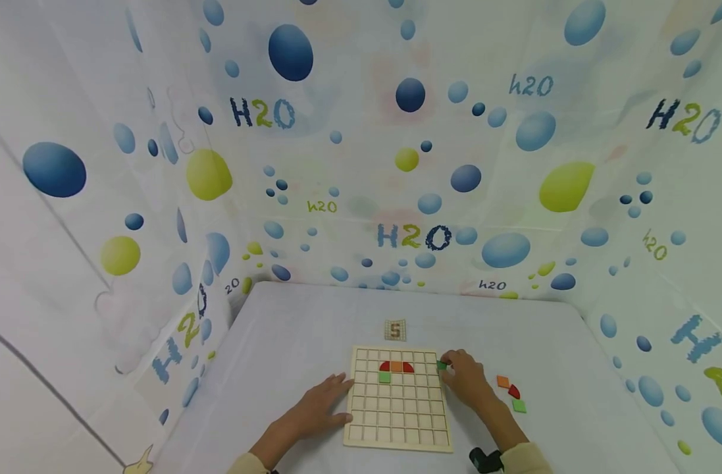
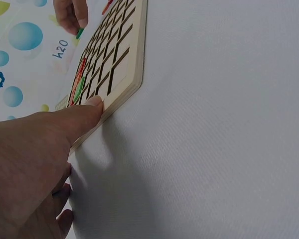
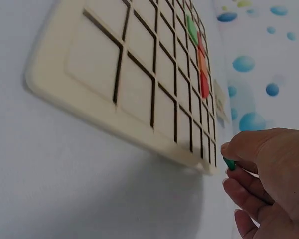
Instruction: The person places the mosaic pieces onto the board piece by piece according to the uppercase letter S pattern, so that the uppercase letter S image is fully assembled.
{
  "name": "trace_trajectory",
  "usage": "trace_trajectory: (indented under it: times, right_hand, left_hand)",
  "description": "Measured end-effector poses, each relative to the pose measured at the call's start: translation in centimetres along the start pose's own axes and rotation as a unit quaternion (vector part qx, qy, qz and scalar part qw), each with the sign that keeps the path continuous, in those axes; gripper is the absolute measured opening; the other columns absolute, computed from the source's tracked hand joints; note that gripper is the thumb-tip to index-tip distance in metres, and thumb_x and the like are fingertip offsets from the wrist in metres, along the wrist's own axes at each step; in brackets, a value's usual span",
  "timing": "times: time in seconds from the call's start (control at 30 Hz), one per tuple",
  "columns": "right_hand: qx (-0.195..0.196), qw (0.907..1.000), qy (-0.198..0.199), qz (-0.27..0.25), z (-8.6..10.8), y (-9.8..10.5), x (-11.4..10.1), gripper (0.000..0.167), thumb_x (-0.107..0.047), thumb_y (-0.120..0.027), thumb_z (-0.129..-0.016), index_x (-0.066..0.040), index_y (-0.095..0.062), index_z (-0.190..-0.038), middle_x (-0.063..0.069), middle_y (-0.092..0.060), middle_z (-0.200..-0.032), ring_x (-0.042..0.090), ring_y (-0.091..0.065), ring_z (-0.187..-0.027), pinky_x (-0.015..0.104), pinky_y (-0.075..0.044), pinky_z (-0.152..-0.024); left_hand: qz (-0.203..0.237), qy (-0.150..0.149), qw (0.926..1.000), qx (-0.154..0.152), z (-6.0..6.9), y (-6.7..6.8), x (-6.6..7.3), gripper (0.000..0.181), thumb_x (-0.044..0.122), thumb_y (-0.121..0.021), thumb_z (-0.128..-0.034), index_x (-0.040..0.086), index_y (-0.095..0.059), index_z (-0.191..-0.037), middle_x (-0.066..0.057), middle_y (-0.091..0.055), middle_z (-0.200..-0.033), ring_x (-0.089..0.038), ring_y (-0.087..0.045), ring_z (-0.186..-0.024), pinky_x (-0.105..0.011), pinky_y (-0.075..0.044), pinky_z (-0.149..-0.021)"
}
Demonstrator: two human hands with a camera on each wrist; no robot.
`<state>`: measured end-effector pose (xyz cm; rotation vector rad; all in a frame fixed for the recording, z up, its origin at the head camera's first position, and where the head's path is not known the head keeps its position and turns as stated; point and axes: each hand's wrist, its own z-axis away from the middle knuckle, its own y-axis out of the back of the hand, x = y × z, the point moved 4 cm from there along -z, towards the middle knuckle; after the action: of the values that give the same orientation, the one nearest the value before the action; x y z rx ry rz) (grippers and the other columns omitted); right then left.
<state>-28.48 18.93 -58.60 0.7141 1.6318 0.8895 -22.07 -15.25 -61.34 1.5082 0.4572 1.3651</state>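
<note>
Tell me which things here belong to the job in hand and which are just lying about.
Job in hand:
gridded board, touched by the left hand
green piece, held in the right hand
four pieces on the board
three loose pieces, probably
marked card, possibly a guide

Just surroundings:
patterned backdrop
white tabletop

and there's the bd (image 1: pixel 399 435), pale wood w/ brown grid lines, two red pcs (image 1: pixel 408 368), orange sq. (image 1: pixel 396 367), lt. green sq. (image 1: pixel 384 377) on it, now a dk. green pc (image 1: pixel 441 365), beige card (image 1: pixel 387 336) w/ brown figure, beige sleeves (image 1: pixel 524 459), white backdrop (image 1: pixel 361 164) w/ blue & lime blobs, multicol. "H2O" print (image 1: pixel 414 237)
</note>
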Motion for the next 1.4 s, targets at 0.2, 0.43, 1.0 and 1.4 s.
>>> trace_trajectory:
  times: [0.2,0.43,1.0,1.4]
  right_hand:
    - [-0.04,0.9972,0.039,-0.05,0.4,-3.3,-3.4,0.017,-0.006,-0.073,-0.095,-0.007,-0.066,-0.111,0.004,-0.068,-0.105,0.026,-0.064,-0.1,0.061,-0.05,-0.089]
    - [-0.058,0.9893,0.118,-0.063,1.3,-5.7,-7.0,0.01,-0.009,-0.073,-0.098,-0.011,-0.067,-0.105,-0.001,-0.065,-0.106,0.021,-0.059,-0.1,0.055,-0.05,-0.088]
    - [-0.028,0.9785,0.195,0.061,1.8,-7.2,-9.6,0.012,-0.015,-0.083,-0.092,-0.013,-0.076,-0.101,-0.001,-0.073,-0.102,0.022,-0.068,-0.1,0.05,-0.058,-0.09]
    - [-0.019,0.9819,0.18,0.055,1.7,-7.5,-9.5,0.01,-0.015,-0.081,-0.094,-0.014,-0.075,-0.102,-0.001,-0.072,-0.104,0.024,-0.067,-0.1,0.051,-0.057,-0.084]
  left_hand:
    - [-0.013,-0.005,0.9999,-0.005,-0.1,-0.3,0.0,0.078,0.054,-0.071,-0.0964,0.015,-0.046,-0.159,-0.017,-0.04,-0.168,-0.043,-0.036,-0.155,-0.064,-0.036,-0.121]
    - [-0.014,0.003,0.9999,-0.005,0.0,-0.2,0.1,0.078,0.054,-0.071,-0.0964,0.017,-0.046,-0.16,-0.015,-0.039,-0.169,-0.042,-0.034,-0.156,-0.065,-0.034,-0.122]
    - [-0.011,-0.006,0.9999,0.006,0.1,-0.2,0.0,0.078,0.053,-0.072,-0.0967,0.016,-0.046,-0.16,-0.017,-0.04,-0.168,-0.044,-0.036,-0.154,-0.065,-0.036,-0.12]
    - [-0.018,-0.011,0.9998,0.007,-0.1,0.0,0.0,0.077,0.052,-0.072,-0.097,0.015,-0.046,-0.16,-0.017,-0.041,-0.167,-0.044,-0.037,-0.154,-0.065,-0.037,-0.12]
